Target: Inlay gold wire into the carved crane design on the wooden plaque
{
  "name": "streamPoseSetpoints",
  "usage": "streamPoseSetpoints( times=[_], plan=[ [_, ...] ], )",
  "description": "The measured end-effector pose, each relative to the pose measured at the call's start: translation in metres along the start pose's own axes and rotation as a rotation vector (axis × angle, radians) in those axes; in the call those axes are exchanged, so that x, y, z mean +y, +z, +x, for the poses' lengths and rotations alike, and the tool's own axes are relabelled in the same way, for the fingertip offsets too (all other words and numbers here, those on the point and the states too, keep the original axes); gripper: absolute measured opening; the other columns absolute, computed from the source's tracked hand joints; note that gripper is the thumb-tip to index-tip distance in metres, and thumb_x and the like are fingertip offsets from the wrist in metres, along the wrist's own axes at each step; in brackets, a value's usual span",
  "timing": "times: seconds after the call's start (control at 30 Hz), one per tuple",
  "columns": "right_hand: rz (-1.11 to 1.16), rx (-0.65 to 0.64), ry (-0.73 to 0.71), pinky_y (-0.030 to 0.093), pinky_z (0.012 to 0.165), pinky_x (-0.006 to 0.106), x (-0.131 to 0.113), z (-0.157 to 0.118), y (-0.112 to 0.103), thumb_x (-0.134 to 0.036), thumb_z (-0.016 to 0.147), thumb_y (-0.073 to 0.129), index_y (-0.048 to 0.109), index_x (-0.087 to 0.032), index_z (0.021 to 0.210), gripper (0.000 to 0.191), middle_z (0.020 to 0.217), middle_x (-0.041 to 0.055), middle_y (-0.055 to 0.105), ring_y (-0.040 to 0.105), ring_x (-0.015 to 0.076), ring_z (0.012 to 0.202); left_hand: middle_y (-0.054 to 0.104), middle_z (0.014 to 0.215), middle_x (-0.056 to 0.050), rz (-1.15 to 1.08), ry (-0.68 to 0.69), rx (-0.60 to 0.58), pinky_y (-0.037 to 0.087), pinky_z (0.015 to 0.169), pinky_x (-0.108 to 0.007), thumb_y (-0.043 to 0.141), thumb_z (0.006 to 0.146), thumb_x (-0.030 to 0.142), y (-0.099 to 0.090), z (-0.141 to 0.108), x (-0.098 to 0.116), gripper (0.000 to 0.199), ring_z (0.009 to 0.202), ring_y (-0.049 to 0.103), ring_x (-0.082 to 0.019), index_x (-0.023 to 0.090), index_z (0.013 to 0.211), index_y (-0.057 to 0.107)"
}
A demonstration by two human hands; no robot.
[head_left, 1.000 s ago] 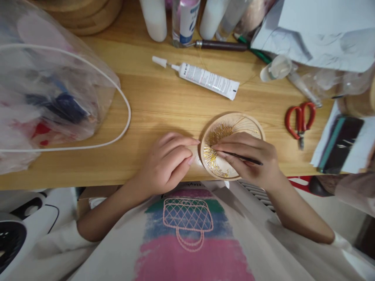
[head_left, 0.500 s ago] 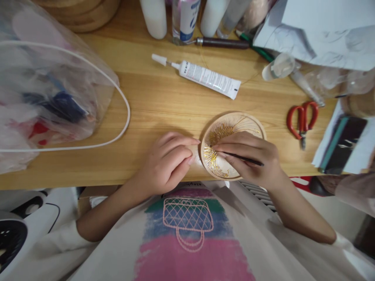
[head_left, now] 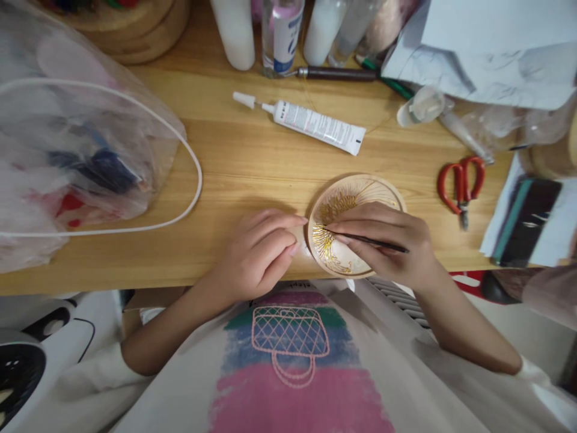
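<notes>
Right-hand grip: the right hand (head_left: 394, 231) pinches a dark slim tool (head_left: 387, 244) between thumb and fingers, shaft slanted, tip among gold lines (head_left: 322, 243).
Left-hand grip: the left hand (head_left: 264, 252) has its fingers curled on a pale handle (head_left: 298, 233), just left of the round wooden disc (head_left: 393, 193); whether handle and disc are joined, cannot be told.
Round wooden disc: flat on the wooden desk (head_left: 243, 156), rimmed, partly hidden beneath the right hand; reference for places below.
Gold lines: fanned over the disc's face; bright at its left, thinner towards its far right side.
Tip work: judged best done in short, light touches, one line at a time, the left hand bracing the handle against turning.
Palm clearance: contact with the face not discernible; lifting the palm would be prudent, lest soft gold smear.
Clear bag (head_left: 155, 114): well left of the disc; dark blue and red items within, unidentified.
Round wooden box (head_left: 148, 42): beyond and left of the disc; red and green bits at top, blurred.
White bottles (head_left: 235, 36): two, well beyond the disc; contents not visible.
Labelled bottle (head_left: 286, 42): between the white bottles; clear, pinkish inside.
White tube (head_left: 318, 125): beyond the disc, lying flat, white tip on nozzle; fill hidden.
Translucent cup (head_left: 421, 107): beyond and right of the disc; contents unclear.
Red-handled pliers (head_left: 460, 185): right of the disc, apart from it.
</notes>
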State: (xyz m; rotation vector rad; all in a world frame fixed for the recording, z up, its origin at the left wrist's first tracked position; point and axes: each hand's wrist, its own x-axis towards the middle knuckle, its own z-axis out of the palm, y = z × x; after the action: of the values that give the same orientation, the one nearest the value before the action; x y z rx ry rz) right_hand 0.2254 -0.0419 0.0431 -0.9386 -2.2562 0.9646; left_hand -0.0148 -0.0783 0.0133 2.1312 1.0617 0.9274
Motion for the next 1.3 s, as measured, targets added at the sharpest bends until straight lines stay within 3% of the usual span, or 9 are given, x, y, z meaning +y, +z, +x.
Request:
streamPoseSetpoints(
  times=[0.13, 0.23, 0.47, 0.57, 0.73, 0.83, 0.97, 1.13, 1.3],
  plan=[
    [0.028, 0.104, 0.048, 0.058, 0.080, 0.032, -0.003, -0.004, -0.002, -0.011, 0.084, 0.066, 0.073, -0.022, 0.107, 0.026, 0.098, 0.0069, 0.075, 0.071, 0.0182, 0.090, 0.072, 0.107, -0.011, 0.172, 0.174, -0.023, 0.054, 0.085, -0.038, 0.054, 0.090, 0.011, 0.002, -0.004, 0.006, 0.008, 0.103, 0.066, -0.024, 0.015, 0.084, 0.058],
    [0.061, 0.283, 0.110, 0.058, 0.079, 0.032, 0.001, -0.011, 0.000, -0.013, 0.082, 0.069, 0.075, -0.025, 0.103, 0.025, 0.096, 0.0038, 0.076, 0.071, 0.0178, 0.088, 0.072, 0.111, -0.014, 0.298, 0.291, -0.056, 0.055, 0.084, -0.036, 0.054, 0.090, 0.012, 0.004, -0.010, 0.012, 0.011, 0.109, 0.067, -0.025, 0.014, 0.081, 0.059],
    [0.281, 0.840, 0.376, 0.058, 0.072, 0.030, 0.023, -0.022, 0.018, -0.029, 0.080, 0.074, 0.077, -0.026, 0.084, 0.006, 0.083, 0.0010, 0.075, 0.070, 0.0149, 0.076, 0.070, 0.120, -0.013, 0.474, 0.329, -0.094, 0.054, 0.091, -0.035, 0.048, 0.093, 0.009, 0.010, -0.018, 0.010, 0.016, 0.114, 0.066, -0.023, 0.013, 0.091, 0.064],
    [0.364, 0.988, 0.459, 0.057, 0.069, 0.028, 0.020, -0.025, 0.029, -0.033, 0.077, 0.076, 0.076, -0.025, 0.082, 0.010, 0.082, 0.0005, 0.075, 0.068, 0.0129, 0.071, 0.071, 0.119, -0.010, 0.535, 0.342, -0.095, 0.055, 0.091, -0.037, 0.047, 0.096, 0.013, 0.007, -0.010, 0.000, 0.017, 0.114, 0.066, -0.023, 0.013, 0.097, 0.064],
    [0.434, 1.161, 0.557, 0.056, 0.066, 0.026, 0.005, -0.036, 0.045, -0.035, 0.077, 0.076, 0.076, -0.022, 0.085, 0.015, 0.080, 0.0008, 0.075, 0.068, 0.0119, 0.068, 0.071, 0.118, -0.010, 0.592, 0.387, -0.125, 0.054, 0.095, -0.038, 0.043, 0.098, 0.016, 0.000, 0.011, -0.006, 0.023, 0.116, 0.064, -0.023, 0.015, 0.089, 0.064],
    [0.462, 1.212, 0.550, 0.056, 0.067, 0.025, 0.002, -0.042, 0.043, -0.032, 0.077, 0.076, 0.077, -0.022, 0.089, 0.015, 0.078, 0.0003, 0.076, 0.070, 0.0120, 0.069, 0.071, 0.116, -0.011, 0.520, 0.401, -0.134, 0.052, 0.099, -0.039, 0.042, 0.098, 0.015, 0.009, 0.017, 0.009, 0.024, 0.117, 0.063, -0.024, 0.014, 0.086, 0.063],
    [0.336, 1.239, 0.470, 0.058, 0.068, 0.026, 0.005, -0.038, 0.025, -0.029, 0.077, 0.075, 0.077, -0.022, 0.089, 0.014, 0.075, 0.0002, 0.077, 0.072, 0.0130, 0.069, 0.070, 0.120, -0.011, 0.357, 0.588, -0.175, 0.048, 0.104, -0.038, 0.046, 0.096, 0.017, 0.044, 0.017, 0.039, 0.022, 0.118, 0.062, -0.024, 0.013, 0.083, 0.064],
    [0.199, 0.974, 0.399, 0.062, 0.074, 0.031, 0.016, -0.012, 0.004, -0.027, 0.072, 0.079, 0.076, -0.020, 0.087, 0.017, 0.082, 0.0027, 0.078, 0.074, 0.0161, 0.075, 0.069, 0.123, -0.006, 0.239, 0.708, -0.178, 0.046, 0.105, -0.027, 0.039, 0.100, 0.027, 0.095, 0.014, 0.048, 0.034, 0.118, 0.062, -0.015, 0.012, 0.111, 0.068],
    [0.155, 0.815, 0.264, 0.062, 0.073, 0.028, 0.023, 0.017, -0.010, -0.021, 0.075, 0.075, 0.075, -0.020, 0.085, 0.011, 0.083, 0.0014, 0.077, 0.073, 0.0145, 0.076, 0.069, 0.125, -0.005, 0.275, 0.706, -0.207, 0.044, 0.105, -0.024, 0.043, 0.097, 0.026, 0.111, 0.013, 0.038, 0.033, 0.116, 0.063, -0.013, 0.011, 0.114, 0.067]
  ],
)
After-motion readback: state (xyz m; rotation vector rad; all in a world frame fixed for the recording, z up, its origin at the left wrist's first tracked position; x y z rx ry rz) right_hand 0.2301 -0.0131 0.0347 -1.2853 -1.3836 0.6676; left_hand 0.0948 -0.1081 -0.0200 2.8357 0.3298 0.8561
